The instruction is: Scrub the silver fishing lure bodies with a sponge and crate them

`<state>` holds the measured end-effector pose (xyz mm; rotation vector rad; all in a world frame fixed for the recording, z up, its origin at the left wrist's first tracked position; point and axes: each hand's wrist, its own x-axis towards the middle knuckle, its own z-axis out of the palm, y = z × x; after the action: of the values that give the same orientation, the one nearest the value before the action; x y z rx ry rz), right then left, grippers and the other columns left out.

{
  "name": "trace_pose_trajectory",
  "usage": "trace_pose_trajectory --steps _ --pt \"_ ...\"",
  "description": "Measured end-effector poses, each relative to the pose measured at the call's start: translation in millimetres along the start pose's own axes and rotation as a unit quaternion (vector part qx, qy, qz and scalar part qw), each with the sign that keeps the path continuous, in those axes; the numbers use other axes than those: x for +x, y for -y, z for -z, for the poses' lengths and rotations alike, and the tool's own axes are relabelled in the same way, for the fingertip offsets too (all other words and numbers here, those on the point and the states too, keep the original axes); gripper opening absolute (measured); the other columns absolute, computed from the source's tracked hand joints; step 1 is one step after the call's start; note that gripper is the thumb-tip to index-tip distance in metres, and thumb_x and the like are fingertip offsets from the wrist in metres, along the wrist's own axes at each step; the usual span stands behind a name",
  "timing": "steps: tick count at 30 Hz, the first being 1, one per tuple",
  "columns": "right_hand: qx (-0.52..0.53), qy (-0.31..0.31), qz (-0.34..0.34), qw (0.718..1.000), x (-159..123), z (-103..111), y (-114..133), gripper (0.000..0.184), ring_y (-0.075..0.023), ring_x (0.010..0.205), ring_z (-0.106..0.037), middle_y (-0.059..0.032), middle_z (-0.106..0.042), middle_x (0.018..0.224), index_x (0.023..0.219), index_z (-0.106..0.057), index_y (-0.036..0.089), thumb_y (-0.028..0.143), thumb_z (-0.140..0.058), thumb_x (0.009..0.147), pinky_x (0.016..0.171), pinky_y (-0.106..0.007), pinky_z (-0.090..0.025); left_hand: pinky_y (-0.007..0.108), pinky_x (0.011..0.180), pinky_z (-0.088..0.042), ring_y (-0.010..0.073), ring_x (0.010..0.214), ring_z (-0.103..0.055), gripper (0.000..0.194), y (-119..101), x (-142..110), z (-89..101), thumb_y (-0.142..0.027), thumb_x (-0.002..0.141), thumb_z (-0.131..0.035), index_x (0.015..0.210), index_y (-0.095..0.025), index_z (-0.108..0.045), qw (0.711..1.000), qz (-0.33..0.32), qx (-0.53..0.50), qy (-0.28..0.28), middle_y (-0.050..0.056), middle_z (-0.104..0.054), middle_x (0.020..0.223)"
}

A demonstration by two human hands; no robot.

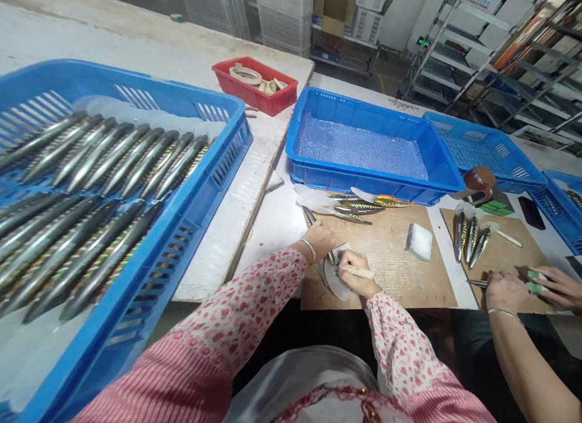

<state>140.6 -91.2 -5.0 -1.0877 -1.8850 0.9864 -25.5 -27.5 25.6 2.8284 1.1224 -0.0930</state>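
Observation:
My left hand is closed on a slim fish-shaped lure body, pressing it down on the wooden board. Close beside it, my right hand grips a pale wooden-handled tool, its tip at the lure over a white disc-like piece. Several finished shiny lures lie at the board's far edge, partly on clear plastic. A white and green sponge block rests to the right of my hands.
A large blue crate full of dark lure bodies stands at my left. An empty blue tray sits behind the board, a red bin with tape rolls beyond. At right, another person's hands work on a second board with three lures.

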Motion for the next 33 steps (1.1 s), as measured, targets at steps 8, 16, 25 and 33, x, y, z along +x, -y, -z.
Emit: trace_pose_trajectory --steps 8,16,25,33 --pt "0.214 -0.089 -0.089 0.969 0 0 -9 0.024 -0.0118 0.054 -0.034 0.0044 -0.039 0.059 0.066 -0.043 0.021 0.038 -0.058 0.077 0.053 -0.024 -0.029 0.04 0.077 -0.032 0.024 0.087 -0.06 0.021 2 -9 6.0 -0.006 0.08 -0.048 0.072 -0.011 -0.067 1.0 0.003 -0.015 0.006 0.014 -0.069 0.081" --pt "0.27 -0.307 -0.079 0.909 -10 29 4 0.029 -0.0083 0.047 -0.028 0.007 -0.032 0.057 0.067 -0.039 0.021 0.037 -0.059 0.081 0.047 -0.021 -0.027 0.039 0.073 -0.039 0.0265 0.088 -0.062 0.023 -16 -52 44.3 -0.01 0.085 -0.041 0.09 -0.014 -0.064 0.995 0.093 -0.015 0.016 0.013 -0.068 0.088" --pt "0.097 -0.143 -0.064 0.983 -34 13 20 0.019 -0.0118 0.059 -0.046 0.0024 -0.051 0.067 0.077 -0.055 0.02 0.038 -0.061 0.083 0.055 -0.024 -0.036 0.033 0.065 -0.048 0.0267 0.081 -0.068 0.046 -55 -86 11.3 -0.056 0.089 -0.034 0.103 -0.019 -0.056 0.956 0.249 -0.127 0.085 0.01 -0.071 0.089" --pt "0.026 -0.145 -0.063 0.987 -32 -6 16 0.013 -0.0133 0.062 -0.047 0.0015 -0.052 0.067 0.072 -0.052 0.02 0.029 -0.06 0.078 0.058 -0.025 -0.039 0.035 0.069 -0.049 0.027 0.085 -0.067 0.04 -67 -72 -0.1 -0.047 0.092 -0.03 0.105 -0.018 -0.053 0.951 0.279 -0.122 0.06 0.012 -0.069 0.087"
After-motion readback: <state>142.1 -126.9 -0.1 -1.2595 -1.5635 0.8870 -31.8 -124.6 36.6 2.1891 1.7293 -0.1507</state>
